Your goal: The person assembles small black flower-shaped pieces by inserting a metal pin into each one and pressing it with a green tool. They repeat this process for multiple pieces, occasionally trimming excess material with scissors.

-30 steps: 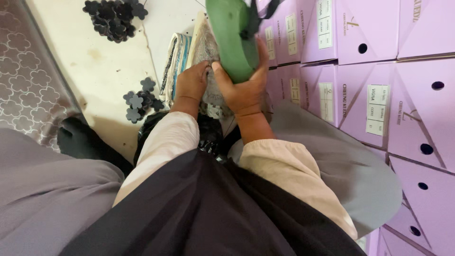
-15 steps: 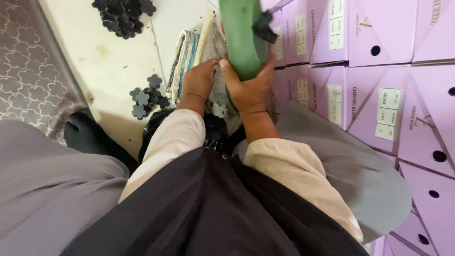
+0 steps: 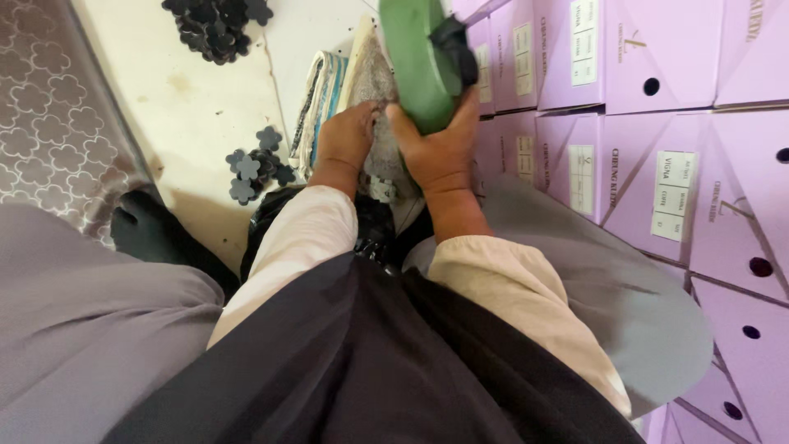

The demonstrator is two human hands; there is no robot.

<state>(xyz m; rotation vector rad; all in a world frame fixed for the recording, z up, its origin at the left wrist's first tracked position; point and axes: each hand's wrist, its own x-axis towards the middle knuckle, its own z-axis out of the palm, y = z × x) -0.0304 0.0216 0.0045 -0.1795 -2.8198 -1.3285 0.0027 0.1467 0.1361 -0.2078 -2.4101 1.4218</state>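
Since a second ago the green sole (image 3: 419, 62) tilts more upright and sits a bit higher; right hand (image 3: 440, 148) hasn't let go, fingers wrapped around its lower end; black strap (image 3: 456, 49) now shows on its right edge; left hand (image 3: 345, 136) still pressed, curled, onto the grey fabric piece (image 3: 374, 82) just left of the sole, whether it grips is unclear; black flower-shaped pieces (image 3: 255, 164) lie on the floor (image 3: 205, 90), apart; purple boxes (image 3: 657, 107) stacked right.
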